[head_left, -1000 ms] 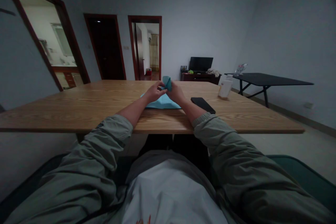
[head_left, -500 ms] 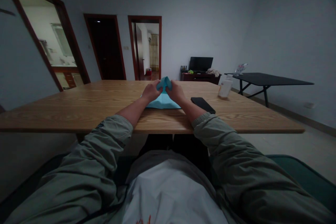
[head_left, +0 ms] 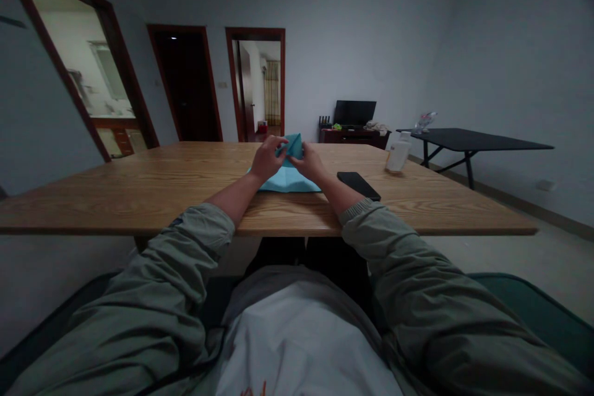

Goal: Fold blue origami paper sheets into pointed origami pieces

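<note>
L grip (head_left: 268,161) and R grip (head_left: 310,164) both pinching folded blue paper (head_left: 288,181), peak up, base flat on counter (head_left: 139,198) mid-front. Risk: slip lets fold spring open; hard pinch = stray crease.

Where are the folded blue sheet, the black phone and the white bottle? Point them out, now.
Folded blue sheet (head_left: 288,182), head view, on its flat lower part.
Black phone (head_left: 358,182), head view, on its upper face.
White bottle (head_left: 398,158), head view, on its body.
</note>
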### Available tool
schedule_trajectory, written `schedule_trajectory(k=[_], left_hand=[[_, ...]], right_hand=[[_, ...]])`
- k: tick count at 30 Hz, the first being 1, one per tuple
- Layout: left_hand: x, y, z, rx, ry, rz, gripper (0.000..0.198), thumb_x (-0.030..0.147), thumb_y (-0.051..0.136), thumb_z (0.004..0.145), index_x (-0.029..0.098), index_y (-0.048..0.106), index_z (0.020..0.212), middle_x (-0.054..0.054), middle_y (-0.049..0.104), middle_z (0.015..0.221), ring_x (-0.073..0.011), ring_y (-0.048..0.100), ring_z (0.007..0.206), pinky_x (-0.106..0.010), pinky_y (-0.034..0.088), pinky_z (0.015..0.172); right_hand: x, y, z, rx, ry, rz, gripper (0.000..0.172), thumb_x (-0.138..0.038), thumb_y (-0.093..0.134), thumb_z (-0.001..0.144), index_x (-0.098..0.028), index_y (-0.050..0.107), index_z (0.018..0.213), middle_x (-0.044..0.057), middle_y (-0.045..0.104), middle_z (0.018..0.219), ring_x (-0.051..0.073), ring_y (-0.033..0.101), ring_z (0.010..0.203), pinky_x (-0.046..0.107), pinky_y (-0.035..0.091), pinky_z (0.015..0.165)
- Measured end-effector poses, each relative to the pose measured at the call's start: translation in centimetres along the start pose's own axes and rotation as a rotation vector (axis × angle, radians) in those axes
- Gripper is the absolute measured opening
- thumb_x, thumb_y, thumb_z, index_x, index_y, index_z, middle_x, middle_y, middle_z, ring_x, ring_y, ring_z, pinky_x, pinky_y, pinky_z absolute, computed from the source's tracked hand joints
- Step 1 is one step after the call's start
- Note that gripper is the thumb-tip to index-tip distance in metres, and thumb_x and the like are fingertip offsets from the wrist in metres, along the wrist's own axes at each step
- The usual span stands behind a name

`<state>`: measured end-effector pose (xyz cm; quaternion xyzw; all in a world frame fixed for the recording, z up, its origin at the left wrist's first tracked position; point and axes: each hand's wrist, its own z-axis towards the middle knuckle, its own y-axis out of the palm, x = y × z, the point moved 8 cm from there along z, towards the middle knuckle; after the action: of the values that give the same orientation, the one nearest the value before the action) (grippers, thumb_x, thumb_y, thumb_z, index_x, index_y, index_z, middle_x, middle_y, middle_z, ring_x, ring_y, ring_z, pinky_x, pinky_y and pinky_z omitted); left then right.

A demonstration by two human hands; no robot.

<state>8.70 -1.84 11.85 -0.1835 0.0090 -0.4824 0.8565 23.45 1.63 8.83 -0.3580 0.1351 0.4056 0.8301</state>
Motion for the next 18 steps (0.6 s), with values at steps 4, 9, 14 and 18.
schedule_trajectory(k=[4,9,14,18], left_hand=[[-1.6,-0.6,0.0,0.084,-0.158,-0.115,0.031,0.027,0.066,0.082,0.021,0.058,0.112,-0.001,0.063,0.088,-0.0128,0.059,0.074,-0.027,0.051,0.073],[-4.1,0.6,-0.6,0.054,-0.392,-0.379,0.081,0.037,0.079,0.07,0.018,0.04,0.139,-0.008,0.067,0.104,-0.0177,0.065,0.089,-0.029,0.054,0.079],[-4.4,2.2,-1.2,-0.142,-0.479,-0.498,0.056,0.04,0.077,0.068,0.011,0.065,0.114,-0.01,0.071,0.102,-0.0234,0.066,0.093,-0.035,0.055,0.084],[-3.6,2.5,-1.1,-0.213,-0.407,-0.391,0.035,0.032,0.07,0.073,0.014,0.071,0.104,-0.006,0.073,0.1,-0.0237,0.066,0.096,-0.037,0.053,0.089]], right_hand=[[0.6,1.8,0.0,-0.13,0.056,0.328,0.04,-0.041,0.07,0.075,-0.019,0.055,0.104,0.003,0.066,0.083,0.016,0.062,0.064,0.028,0.053,0.056],[0.5,2.3,-0.1,-0.162,0.133,0.594,0.048,-0.046,0.077,0.068,-0.019,0.053,0.101,0.003,0.068,0.085,0.016,0.063,0.064,0.026,0.054,0.05],[0.3,1.5,-0.3,-0.128,0.132,0.587,0.044,-0.046,0.073,0.073,-0.018,0.055,0.101,0.002,0.067,0.085,0.014,0.062,0.068,0.026,0.054,0.06],[-0.4,0.6,-0.2,-0.088,0.015,0.25,0.029,-0.033,0.068,0.078,-0.016,0.059,0.099,0.003,0.068,0.088,0.017,0.062,0.077,0.028,0.051,0.07]])
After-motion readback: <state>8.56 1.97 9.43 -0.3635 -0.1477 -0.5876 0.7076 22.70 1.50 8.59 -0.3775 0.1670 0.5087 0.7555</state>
